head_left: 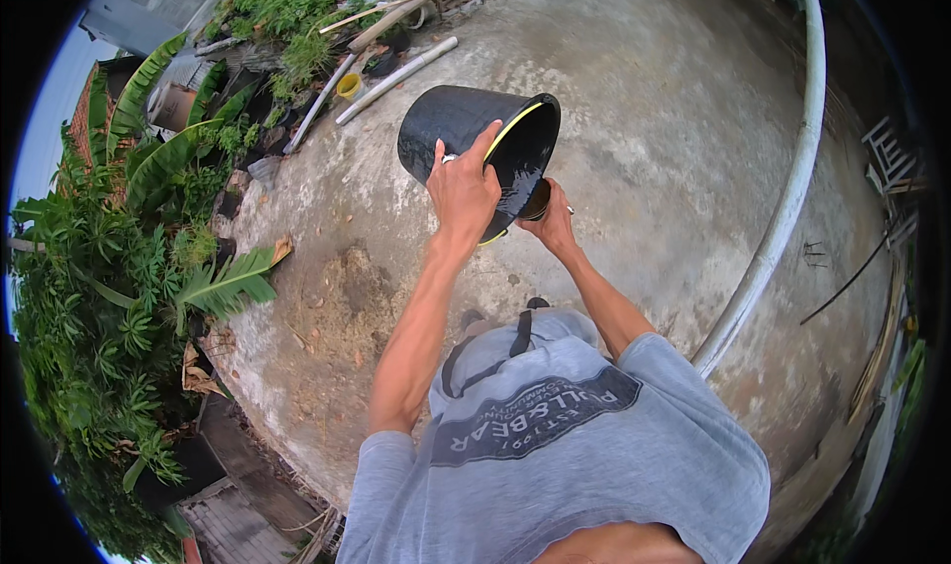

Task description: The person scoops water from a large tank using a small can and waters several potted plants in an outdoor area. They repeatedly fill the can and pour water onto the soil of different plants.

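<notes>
A black bucket (428,128) is tipped on its side in front of me, its mouth turned to the right. A yellow-green handle lies along its rim, and the dark inside looks wet. My left hand (464,193) grips the bucket's near side, with fingers spread over the wall and one fingertip by the rim. Just below the lower edge of the mouth, my right hand (553,225) holds a small dark round container (536,201). Its opening faces the bucket's lip. Whether liquid runs between the two cannot be made out.
Stained concrete (634,108) spreads around me. A long pale pipe (783,217) curves along the right. At the back left lie a white pipe (396,81) and a yellow pot (349,87). Dense plants (109,307) border the left edge; a white rack (892,153) is far right.
</notes>
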### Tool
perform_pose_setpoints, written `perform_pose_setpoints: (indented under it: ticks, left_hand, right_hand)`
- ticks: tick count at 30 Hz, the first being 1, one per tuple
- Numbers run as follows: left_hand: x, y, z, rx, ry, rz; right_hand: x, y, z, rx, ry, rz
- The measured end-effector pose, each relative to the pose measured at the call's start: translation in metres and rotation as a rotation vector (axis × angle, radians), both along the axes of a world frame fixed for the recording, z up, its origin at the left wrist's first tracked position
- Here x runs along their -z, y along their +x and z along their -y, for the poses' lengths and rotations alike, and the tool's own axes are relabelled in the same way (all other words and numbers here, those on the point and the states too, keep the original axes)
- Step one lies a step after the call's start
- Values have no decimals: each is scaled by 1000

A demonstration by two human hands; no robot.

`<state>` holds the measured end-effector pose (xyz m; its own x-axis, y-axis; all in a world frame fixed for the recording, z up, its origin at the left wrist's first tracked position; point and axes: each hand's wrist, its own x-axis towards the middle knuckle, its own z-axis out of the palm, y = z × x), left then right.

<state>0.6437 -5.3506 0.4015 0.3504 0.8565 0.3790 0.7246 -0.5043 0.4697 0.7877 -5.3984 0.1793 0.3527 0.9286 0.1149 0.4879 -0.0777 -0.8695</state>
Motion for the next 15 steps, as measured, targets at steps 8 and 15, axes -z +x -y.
perform_pose_setpoints:
  ticks: [8, 15]
  left_hand:
    - [-10, 40, 5, 42, 143, -64]
    - [4, 27, -27, -173, 28, 245]
  right_hand:
    - [8, 14, -30, 77, 46, -68]
    - [20, 56, -14, 288, -109, -158]
